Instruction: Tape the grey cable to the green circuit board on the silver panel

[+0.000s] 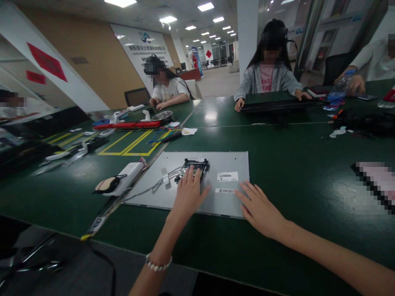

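Note:
A flat grey metal panel (pixel 203 201), much like the back of a display, lies on the green table in front of me. Near its upper middle sits a black-framed circuit board (pixel 200 163), with thin grey cables (pixel 154 186) running from it to the left, taped down partway. My left hand (pixel 189 191) is over the board's lower edge, fingers stretched out; whether it touches is unclear. At the panel's right edge, beside a white barcode label (pixel 224 190), my right hand (pixel 262 209) is spread with nothing in it. Another white label (pixel 227 176) sits above that one.
Left of the panel lie a white box-shaped item (pixel 129 176) and a dark strap. Farther left are a red bar (pixel 128 125), a metal bowl (pixel 164 116) and plastic scraps. Across the table a person holds a black panel (pixel 277 106). A water bottle (pixel 338 92) stands at right.

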Tool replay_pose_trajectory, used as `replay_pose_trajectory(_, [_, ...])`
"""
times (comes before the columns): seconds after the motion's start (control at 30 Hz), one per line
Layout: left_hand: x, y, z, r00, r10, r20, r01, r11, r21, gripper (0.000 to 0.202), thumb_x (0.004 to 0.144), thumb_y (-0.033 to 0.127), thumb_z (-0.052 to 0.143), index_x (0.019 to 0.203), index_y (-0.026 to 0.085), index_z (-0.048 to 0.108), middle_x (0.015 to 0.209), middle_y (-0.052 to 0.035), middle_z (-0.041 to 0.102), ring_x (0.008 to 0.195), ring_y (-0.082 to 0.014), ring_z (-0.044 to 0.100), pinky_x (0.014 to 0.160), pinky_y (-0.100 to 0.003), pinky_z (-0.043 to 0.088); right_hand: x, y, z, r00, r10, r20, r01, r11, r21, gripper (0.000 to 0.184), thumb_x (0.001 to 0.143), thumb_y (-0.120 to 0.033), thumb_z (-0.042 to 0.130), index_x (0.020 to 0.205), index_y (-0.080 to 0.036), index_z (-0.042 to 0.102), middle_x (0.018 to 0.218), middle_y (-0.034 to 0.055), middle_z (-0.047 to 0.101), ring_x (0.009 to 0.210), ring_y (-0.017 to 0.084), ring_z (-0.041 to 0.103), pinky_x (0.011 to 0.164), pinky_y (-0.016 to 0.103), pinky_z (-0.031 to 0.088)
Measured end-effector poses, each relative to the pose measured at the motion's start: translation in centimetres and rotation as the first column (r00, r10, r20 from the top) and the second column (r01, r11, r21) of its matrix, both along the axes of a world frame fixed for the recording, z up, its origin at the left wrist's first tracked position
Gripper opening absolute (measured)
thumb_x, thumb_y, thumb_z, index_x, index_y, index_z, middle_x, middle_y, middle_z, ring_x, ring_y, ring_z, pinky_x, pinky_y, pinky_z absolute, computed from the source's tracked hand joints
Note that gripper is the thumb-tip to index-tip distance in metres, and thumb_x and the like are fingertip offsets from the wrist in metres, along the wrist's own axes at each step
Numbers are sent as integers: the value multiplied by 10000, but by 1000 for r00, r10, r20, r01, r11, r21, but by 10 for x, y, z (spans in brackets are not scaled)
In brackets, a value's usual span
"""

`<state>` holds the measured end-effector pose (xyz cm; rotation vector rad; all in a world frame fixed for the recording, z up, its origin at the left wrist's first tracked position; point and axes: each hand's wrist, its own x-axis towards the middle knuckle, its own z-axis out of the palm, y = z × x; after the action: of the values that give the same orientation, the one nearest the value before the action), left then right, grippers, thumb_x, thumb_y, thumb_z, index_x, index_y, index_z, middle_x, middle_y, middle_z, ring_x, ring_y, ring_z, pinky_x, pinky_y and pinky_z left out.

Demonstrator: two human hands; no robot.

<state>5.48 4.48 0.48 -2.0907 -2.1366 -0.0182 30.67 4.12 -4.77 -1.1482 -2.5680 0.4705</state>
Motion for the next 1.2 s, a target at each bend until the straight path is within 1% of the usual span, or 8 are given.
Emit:
replay_pose_trajectory(0.1, [-16, 20, -12, 996, 74, -50, -76, 997, -32, 589, 930, 381, 377, 1434, 78, 340, 1539, -182, 276, 1418, -323, 239, 1125, -463, 238, -1, 0, 1, 1000, 5, 9, -5, 1000, -12, 516, 979, -380, 318, 1447, -182, 407, 1552, 125, 300, 1442, 275, 186, 1151, 527, 204])
replay_pose_trajectory(0.2, [-25, 37, -19, 989, 127, -69, -129, 992, -16, 569, 945, 373, 331, 1420, 61, 355, 1504, -192, 343, 1399, -325, 273, 1109, -455, 256, -1, 1, 0, 1000, 9, 11, -8, 1000, -26, 519, 978, -392, 321, 1459, -205, 385, 1565, 107, 276, 1445, 271, 172, 1146, 537, 209])
replay_pose_trajectory(0.5, [-45, 89, -16, 960, 277, -38, -274, 959, 67, 532, 932, 346, 333, 1358, 31, 387, 1391, -237, 450, 1338, -358, 338, 1028, -470, 335, -3, 0, 4, 1000, 8, 8, -8, 999, -31, 522, 989, -401, 293, 1458, -191, 389, 1562, 110, 280, 1444, 274, 175, 1146, 534, 209])
replay_pose_trajectory(0.7, [-50, 92, -18, 961, 276, -27, -271, 956, 110, 509, 927, 354, 336, 1316, 37, 426, 1356, -237, 479, 1314, -355, 363, 1011, -472, 348, -4, 2, 0, 1000, 19, 24, -18, 999, -35, 530, 991, -418, 282, 1465, -201, 373, 1568, 110, 263, 1447, 271, 161, 1146, 539, 205])
replay_pose_trajectory(0.83, [-57, 91, -18, 971, 238, -26, -235, 969, 81, 521, 929, 408, 352, 1305, 59, 448, 1352, -223, 494, 1310, -350, 377, 1012, -468, 360, -5, 2, 0, 1000, 13, 23, -12, 999, -37, 526, 991, -417, 284, 1463, -205, 378, 1567, 107, 268, 1448, 267, 160, 1150, 534, 200])
replay_pose_trajectory(1.0, [-66, 89, -23, 970, 240, -37, -237, 969, 68, 549, 926, 451, 389, 1323, 77, 455, 1378, -211, 484, 1334, -338, 366, 1026, -456, 366, -6, 2, -1, 999, 16, 32, -14, 999, -41, 524, 987, -403, 301, 1465, -203, 378, 1571, 105, 257, 1449, 264, 159, 1164, 511, 167])
replay_pose_trajectory(1.13, [-66, 92, -22, 972, 233, -22, -229, 966, 123, 480, 928, 423, 403, 1273, 104, 500, 1325, -193, 537, 1267, -344, 446, 987, -470, 398, -7, 2, -1, 999, 15, 30, -13, 997, -70, 531, 989, -419, 289, 1471, -212, 369, 1581, 82, 228, 1452, 265, 136, 1167, 509, 157])
replay_pose_trajectory(1.2, [-67, 101, -19, 979, 206, -7, -202, 967, 158, 416, 943, 343, 376, 1260, 107, 505, 1299, -185, 560, 1233, -321, 486, 987, -453, 397, -7, 2, 1, 999, 5, 35, -2, 996, -90, 535, 989, -428, 285, 1471, -213, 369, 1580, 82, 232, 1452, 267, 134, 1165, 515, 154])
